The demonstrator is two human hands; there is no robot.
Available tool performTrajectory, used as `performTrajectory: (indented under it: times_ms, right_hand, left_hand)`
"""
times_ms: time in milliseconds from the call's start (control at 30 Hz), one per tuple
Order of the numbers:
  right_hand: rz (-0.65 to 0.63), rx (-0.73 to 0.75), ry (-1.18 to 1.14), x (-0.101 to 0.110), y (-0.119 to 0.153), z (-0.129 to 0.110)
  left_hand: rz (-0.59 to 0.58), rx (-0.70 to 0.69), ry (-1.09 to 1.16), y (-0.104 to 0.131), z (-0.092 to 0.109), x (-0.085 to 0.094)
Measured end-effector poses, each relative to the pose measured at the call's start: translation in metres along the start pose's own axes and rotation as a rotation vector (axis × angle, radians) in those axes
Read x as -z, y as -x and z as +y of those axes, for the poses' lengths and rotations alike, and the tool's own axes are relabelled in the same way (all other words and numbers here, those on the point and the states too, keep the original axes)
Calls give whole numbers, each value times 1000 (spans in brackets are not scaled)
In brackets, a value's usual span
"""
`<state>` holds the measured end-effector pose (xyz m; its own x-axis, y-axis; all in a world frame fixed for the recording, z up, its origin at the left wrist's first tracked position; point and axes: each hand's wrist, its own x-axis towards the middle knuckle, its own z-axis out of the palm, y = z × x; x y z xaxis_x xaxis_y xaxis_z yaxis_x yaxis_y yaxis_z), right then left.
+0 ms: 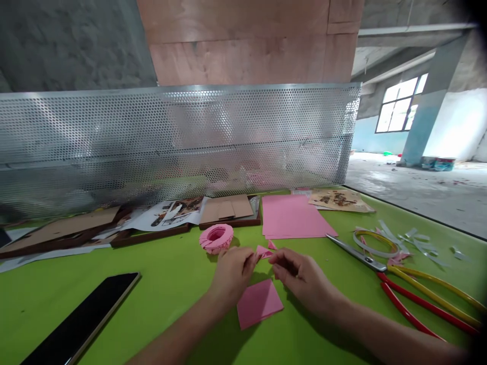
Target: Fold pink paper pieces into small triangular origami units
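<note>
Fingertips of your left hand (234, 274) are pinching a folded pink paper (263, 252); your right hand (308, 286) is hovering beside it, thumb and finger parted. The paper is probably feeling light and easily crushed, its folded edge offering the best grip. Pink squares (260, 305) are lying nearer you, a pink ring (222, 245) left, scissors (368, 259) right on the worktop (171, 284).

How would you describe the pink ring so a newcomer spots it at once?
Find the perforated metal panel behind the green tabletop. Nearer, just beyond the left hand, sits the ring. Unlike the flat pink sheets, it is round, ridged and open in the middle.
</note>
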<state>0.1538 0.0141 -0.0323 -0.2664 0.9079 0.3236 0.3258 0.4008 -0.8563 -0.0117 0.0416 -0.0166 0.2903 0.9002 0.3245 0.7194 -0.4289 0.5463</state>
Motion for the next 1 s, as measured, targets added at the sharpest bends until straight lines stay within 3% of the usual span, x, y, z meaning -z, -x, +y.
performTrajectory:
  times_ms: [133, 433, 667, 900, 1000]
  right_hand:
    - [-95, 61, 165, -2, 5, -2]
    - [-223, 108, 460, -1, 10, -9]
    - [-249, 164, 479, 12, 9, -13]
    - [-329, 236, 567, 14, 7, -10]
    - [-365, 283, 579, 12, 6, -8]
  left_hand:
    - [23, -50, -118, -11, -1, -5]
    - [50, -74, -166, 9, -18, 31]
    - [-81, -179, -73, 23, -7, 24]
    - [-126, -159, -2, 33, -17, 26]
    - [-171, -179, 155, 37, -18, 23]
